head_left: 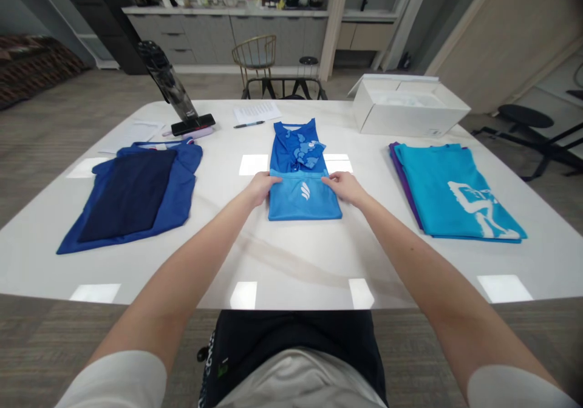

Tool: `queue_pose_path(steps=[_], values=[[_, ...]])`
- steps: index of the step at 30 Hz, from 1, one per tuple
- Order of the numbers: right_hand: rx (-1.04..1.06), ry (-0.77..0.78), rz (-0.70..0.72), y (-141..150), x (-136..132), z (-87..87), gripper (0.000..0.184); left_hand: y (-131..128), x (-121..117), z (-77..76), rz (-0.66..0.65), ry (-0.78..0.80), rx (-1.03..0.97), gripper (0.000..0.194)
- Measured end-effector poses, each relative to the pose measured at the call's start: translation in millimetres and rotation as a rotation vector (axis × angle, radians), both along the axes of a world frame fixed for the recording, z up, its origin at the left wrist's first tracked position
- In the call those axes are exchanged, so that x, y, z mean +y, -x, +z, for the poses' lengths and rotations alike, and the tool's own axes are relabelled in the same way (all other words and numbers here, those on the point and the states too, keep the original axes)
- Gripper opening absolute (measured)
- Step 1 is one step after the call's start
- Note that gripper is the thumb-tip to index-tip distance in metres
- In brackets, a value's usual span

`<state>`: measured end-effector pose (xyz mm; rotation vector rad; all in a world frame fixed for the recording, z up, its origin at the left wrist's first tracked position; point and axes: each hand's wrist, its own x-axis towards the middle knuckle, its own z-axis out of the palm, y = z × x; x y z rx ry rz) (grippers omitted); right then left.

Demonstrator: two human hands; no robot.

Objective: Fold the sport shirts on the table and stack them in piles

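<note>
A blue shirt (295, 147) lies on the white table in front of me, narrowed into a strip. Its lighter blue lower part, bearing a white logo, is doubled over toward the far end. My left hand (263, 187) pinches the left end of the folded edge, thumb on top. On the opposite end, my right hand (345, 186) grips the same edge between thumb and fingers. The shirt's upper part, with a pale blue cloud-like print, rests flat beyond my hands.
Dark blue garments (136, 195) lie at the left, below a handheld vacuum cleaner (175, 92). Folded turquoise and purple shirts (449, 177) are stacked at the right. Behind them stands an open white box (401, 116). Paper (257, 112) and a pen (249, 125) lie near the far edge.
</note>
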<state>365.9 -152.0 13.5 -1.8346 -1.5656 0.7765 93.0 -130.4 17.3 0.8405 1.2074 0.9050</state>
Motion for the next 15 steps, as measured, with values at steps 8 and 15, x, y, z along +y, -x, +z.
queue_pose_path(steps=[8, 15], values=[[0.04, -0.161, 0.08, -2.9, 6.3, -4.3, 0.026, -6.8, -2.0, -1.9, 0.047, -0.249, 0.092, 0.025], [0.34, -0.283, 0.111, -3.3, 35.3, 4.6, 0.034, -5.1, 28.6, 13.9, 0.066, -0.304, -0.074, 0.031]])
